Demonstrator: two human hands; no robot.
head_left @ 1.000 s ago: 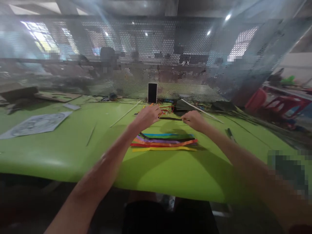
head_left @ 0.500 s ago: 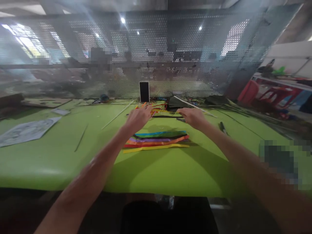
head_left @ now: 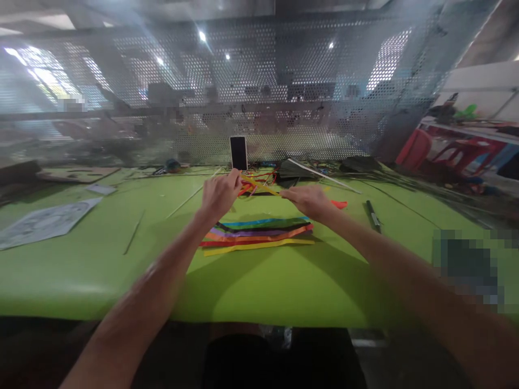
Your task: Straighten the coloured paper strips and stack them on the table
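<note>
A green table (head_left: 259, 292) before a perforated screen (head_left: 259, 121); toward the table's far edge, left hand (head_left: 220, 193) and right hand (head_left: 308, 200), both closed, pinch a thin, slanting yellow strip (head_left: 265, 187).

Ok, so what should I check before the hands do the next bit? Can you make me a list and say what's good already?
1. Left hand grips the yellow strip: ok, at its far end.
2. Right hand grips it too: ok, at the near end.
3. Yellow strip clear of the red tangle: cannot tell; they overlap in this view.
4. Row of strips neatly apart: not ok; some overlap.
5. Pen out of the hands: ok, it lies on the table.
6. Phone propped up: ok, it stands behind the hands.
</note>
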